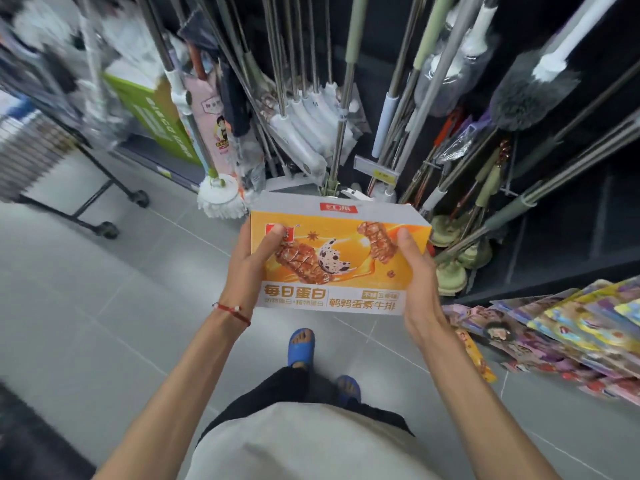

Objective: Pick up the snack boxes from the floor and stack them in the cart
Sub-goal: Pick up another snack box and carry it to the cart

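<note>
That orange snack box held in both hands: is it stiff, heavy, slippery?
Probably stiff: the snack box shows flat faces and straight edges though the left hand and right hand grip only its ends. Likely fairly light, as that end grip alone carries it. Its printed face looks smooth, so perhaps a little slippery.

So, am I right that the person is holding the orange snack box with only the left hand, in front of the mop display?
Not quite: both hands hold it. In the head view the left hand grips the left end of the orange snack box and the right hand grips its right end. The rest stands: the box is held in front of the mop display.
</note>
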{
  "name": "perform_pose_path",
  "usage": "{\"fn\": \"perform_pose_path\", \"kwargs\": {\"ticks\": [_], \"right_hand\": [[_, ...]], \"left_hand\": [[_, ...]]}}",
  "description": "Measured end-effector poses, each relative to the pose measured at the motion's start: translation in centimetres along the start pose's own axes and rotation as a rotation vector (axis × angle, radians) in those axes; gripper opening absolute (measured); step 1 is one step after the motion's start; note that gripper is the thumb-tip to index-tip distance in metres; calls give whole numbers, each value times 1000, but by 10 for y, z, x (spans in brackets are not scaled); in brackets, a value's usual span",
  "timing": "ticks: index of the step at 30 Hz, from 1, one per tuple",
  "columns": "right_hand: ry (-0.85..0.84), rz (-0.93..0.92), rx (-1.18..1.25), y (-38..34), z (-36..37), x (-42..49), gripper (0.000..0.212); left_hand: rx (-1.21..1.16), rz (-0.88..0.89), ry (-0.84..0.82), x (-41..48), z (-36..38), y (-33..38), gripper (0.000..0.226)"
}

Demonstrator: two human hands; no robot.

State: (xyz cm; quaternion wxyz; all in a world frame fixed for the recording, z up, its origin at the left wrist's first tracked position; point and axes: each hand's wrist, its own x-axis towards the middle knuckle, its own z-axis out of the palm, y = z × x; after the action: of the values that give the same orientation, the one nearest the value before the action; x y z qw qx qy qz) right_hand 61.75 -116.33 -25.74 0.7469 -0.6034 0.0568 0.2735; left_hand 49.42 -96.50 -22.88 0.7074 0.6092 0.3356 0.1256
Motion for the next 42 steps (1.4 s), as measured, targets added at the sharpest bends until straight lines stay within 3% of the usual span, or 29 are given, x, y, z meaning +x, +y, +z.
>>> {"fn": "perform_pose_path", "kwargs": {"ticks": [6, 11, 16, 22, 26, 32, 36, 42], "right_hand": [[-160, 70, -18, 15, 12, -14, 68], [-288, 110, -93, 32, 52, -29, 92], [-416, 142, -206, 58, 114, -38, 94], [-577, 165, -361, 108, 224, -61, 90], [-634, 201, -376, 141, 303, -85, 80], [-627, 180, -401, 182, 421, -121, 64], [-629, 165, -406, 202, 486, -128, 61], [-665, 174, -438, 235, 581, -106, 67]], "left_hand": [[-19, -24, 181, -50, -20, -18, 66], [-62, -23, 320, -84, -60, -27, 72], [-115, -17, 475, -110, -119, -37, 67], [-226, -25, 642, -136, -218, -55, 62], [-268, -33, 725, -146, -298, -60, 78], [-278, 9, 792, -142, -423, -51, 64], [-298, 22, 825, -132, -481, -42, 81], [-339, -7, 870, -92, -565, -41, 78]]}}
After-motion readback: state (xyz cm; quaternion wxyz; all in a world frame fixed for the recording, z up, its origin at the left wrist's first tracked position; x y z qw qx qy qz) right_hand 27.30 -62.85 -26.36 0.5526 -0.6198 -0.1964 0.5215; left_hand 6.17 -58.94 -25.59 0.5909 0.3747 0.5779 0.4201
